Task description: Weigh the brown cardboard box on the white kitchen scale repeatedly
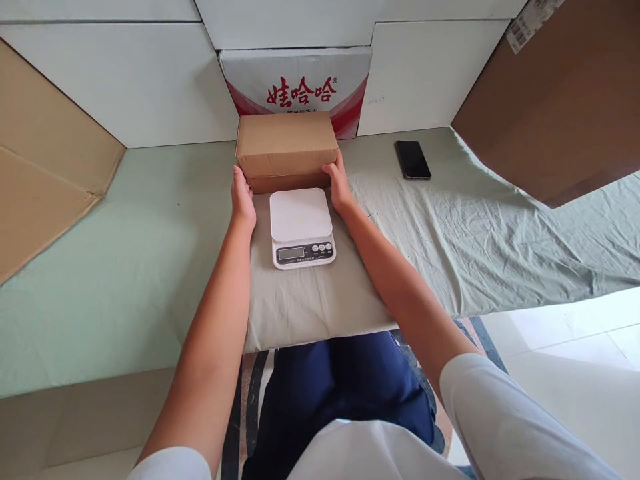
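A closed brown cardboard box is held between my two hands, behind the kitchen scale. My left hand presses on its left end, with the fingers mostly hidden behind the box. At the right end, my right hand grips it, the thumb on the front face and the other fingers partly out of sight. Just in front of the box, between my forearms, lies a white digital kitchen scale with a bare platform. Its small display looks blank. Whether the box rests on the cloth or is slightly raised, I cannot tell.
A pale green cloth covers the table. A black phone lies at the right rear. A white and red carton stands at the back among white panels. Large cardboard pieces flank the table at left and right.
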The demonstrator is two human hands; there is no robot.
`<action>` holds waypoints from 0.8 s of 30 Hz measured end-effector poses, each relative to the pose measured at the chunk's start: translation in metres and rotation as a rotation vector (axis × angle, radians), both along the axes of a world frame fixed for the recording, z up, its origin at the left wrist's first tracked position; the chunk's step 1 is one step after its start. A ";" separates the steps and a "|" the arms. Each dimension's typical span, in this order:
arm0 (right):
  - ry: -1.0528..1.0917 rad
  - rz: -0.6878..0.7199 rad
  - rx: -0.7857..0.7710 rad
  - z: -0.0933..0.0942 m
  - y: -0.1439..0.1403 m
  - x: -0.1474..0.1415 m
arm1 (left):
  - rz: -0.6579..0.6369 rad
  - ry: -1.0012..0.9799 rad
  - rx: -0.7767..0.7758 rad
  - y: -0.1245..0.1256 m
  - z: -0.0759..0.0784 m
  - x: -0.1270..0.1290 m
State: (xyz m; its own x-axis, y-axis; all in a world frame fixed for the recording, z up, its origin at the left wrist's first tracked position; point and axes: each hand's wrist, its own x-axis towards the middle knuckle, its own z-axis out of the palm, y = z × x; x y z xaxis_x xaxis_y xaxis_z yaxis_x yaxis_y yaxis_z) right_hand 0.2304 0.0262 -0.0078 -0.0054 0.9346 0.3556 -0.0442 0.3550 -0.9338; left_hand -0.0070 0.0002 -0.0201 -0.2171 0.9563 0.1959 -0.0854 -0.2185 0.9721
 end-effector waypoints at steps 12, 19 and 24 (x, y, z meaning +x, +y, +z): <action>-0.076 0.040 0.145 0.082 -0.066 0.014 | -0.134 0.077 0.171 -0.071 0.059 -0.009; -0.056 0.091 0.158 0.054 -0.144 0.032 | -0.161 0.157 0.215 -0.150 0.040 0.002; -0.038 0.053 0.104 0.036 -0.161 0.028 | -0.129 0.191 0.251 -0.156 0.032 0.004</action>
State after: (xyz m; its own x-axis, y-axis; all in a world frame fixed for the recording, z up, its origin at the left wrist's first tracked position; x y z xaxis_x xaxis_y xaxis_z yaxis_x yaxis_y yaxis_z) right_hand 0.2580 -0.1350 0.0279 -0.0696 0.8908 0.4491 -0.0304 0.4481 -0.8935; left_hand -0.0035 -0.1562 0.0124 -0.0345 0.8904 0.4539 0.0509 -0.4520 0.8906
